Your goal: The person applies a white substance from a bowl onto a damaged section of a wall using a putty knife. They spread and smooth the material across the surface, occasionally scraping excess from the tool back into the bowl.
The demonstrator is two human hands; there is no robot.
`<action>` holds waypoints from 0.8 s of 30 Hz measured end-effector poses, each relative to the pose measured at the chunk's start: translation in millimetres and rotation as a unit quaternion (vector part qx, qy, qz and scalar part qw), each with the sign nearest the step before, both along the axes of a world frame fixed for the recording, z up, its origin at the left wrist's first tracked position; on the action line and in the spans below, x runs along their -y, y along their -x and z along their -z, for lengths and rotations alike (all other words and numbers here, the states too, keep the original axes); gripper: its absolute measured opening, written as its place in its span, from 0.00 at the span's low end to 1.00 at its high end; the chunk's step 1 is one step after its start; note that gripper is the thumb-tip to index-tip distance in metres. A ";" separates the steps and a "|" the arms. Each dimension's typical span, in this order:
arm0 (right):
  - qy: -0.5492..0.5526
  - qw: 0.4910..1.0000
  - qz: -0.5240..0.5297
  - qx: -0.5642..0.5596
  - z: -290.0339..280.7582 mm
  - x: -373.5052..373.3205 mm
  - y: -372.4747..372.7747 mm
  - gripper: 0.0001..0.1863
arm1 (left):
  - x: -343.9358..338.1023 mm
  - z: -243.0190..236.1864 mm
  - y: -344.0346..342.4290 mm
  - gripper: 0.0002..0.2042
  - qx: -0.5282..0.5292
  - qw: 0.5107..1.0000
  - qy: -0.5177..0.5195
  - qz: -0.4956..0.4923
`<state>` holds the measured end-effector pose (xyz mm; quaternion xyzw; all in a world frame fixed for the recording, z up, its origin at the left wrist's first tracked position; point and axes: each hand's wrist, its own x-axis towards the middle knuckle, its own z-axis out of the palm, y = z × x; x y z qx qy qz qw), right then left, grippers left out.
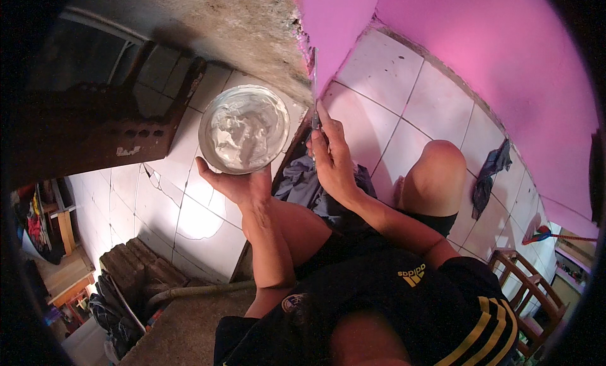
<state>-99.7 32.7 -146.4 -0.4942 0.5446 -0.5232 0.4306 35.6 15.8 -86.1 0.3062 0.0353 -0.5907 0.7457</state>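
Note:
My left hand (pixel 243 186) supports a round metal bowl (pixel 245 129) of white paste from underneath, its thumb sticking out at the side. My right hand (pixel 328 151) is closed on a putty knife (pixel 314 117), held upright with its thin blade at the crumbly edge where bare rough plaster (pixel 252 31) meets the pink wall (pixel 334 22). Part of the blade is seen only edge-on. Below my hands, between my bent knees, lies a crumpled grey cloth (pixel 297 183).
A dark wooden cabinet (pixel 95 135) stands at the left. Dark cloth (pixel 489 177) lies on the tiled floor (pixel 394 69) beside the right wall. A wooden stool frame (pixel 524 296) is at lower right. Bricks (pixel 126 265), a pipe and assorted clutter are at lower left.

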 end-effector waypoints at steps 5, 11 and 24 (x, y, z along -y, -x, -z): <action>0.010 1.000 -0.003 0.006 -7.6 2.6 -3.9 0.29 | 0.0 2.0 0.6 0.32 -0.003 1.000 0.011 0.004; 0.052 0.998 -0.007 -0.020 -11.5 7.8 -5.6 0.30 | 0.0 2.3 1.5 0.32 0.003 1.000 0.023 0.009; -0.033 0.993 -0.116 0.016 -38.5 6.0 41.1 0.27 | 2.3 4.3 3.0 0.31 -0.014 1.000 0.022 0.009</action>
